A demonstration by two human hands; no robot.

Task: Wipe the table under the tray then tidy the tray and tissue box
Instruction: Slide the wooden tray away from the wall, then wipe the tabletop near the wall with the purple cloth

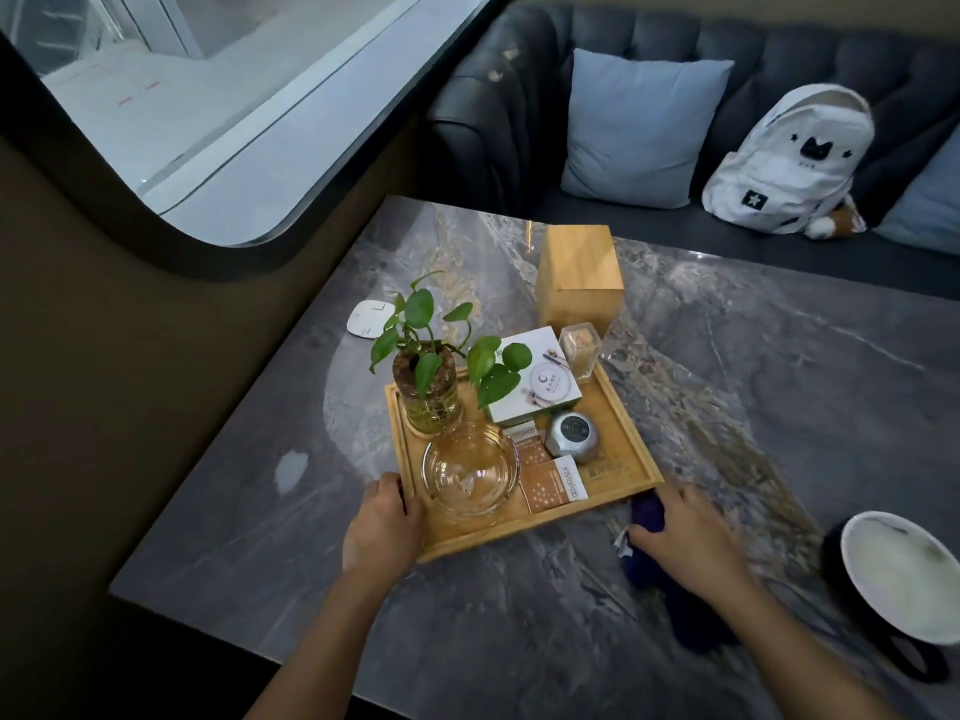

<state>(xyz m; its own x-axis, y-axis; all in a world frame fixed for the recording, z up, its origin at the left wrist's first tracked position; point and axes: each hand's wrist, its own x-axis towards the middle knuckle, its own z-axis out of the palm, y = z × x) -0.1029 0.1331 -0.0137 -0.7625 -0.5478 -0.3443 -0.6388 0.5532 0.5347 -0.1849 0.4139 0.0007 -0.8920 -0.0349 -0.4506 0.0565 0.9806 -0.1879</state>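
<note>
A wooden tray (631, 433) sits on the grey marble table (727, 366). It carries a potted plant in a glass jar (428, 387), a glass ashtray (470, 472), a white box (540, 381), a toothpick holder (581, 348), a silver tin (573, 433) and paper packets (553, 485). My left hand (382, 524) grips the tray's near left corner. My right hand (680, 532) presses a dark blue cloth (649, 514) on the table at the tray's near right corner. A wooden tissue box (581, 278) stands upright just beyond the tray.
A white flat device (370, 317) lies on the table left of the plant. A black seat with a white cushion (904, 574) stands at the right edge. Behind the table is a dark sofa with blue pillows (644, 127) and a white backpack (789, 158).
</note>
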